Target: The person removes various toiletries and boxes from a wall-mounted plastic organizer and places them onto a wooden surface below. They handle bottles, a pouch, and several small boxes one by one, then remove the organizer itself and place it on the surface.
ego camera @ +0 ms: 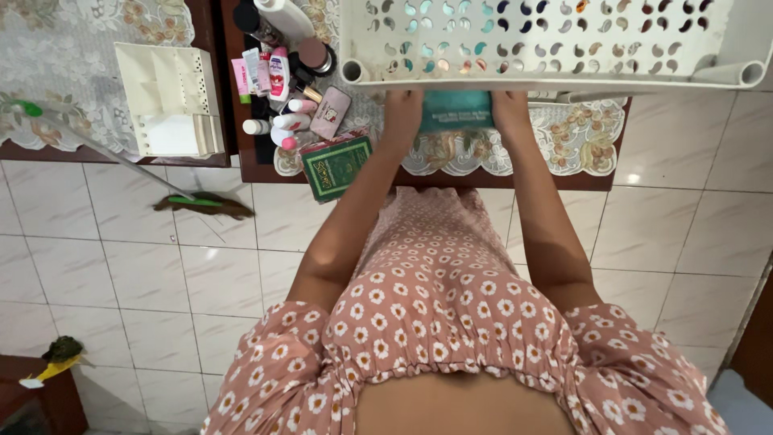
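Both hands, left hand (403, 109) and right hand (510, 106), are gripping a teal book (456, 110) by its side edges beneath a white basket (531, 40); it looks stiff and light.

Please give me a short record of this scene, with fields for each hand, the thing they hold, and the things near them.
left hand: grips the left end of a flat teal rectangular book
right hand: grips the right end of the same book
book position: just under the white perforated plastic rack shelf, above the floral lace-covered table
nearby left: dark green rectangular book, cluster of small cosmetic bottles
floor: white tiles
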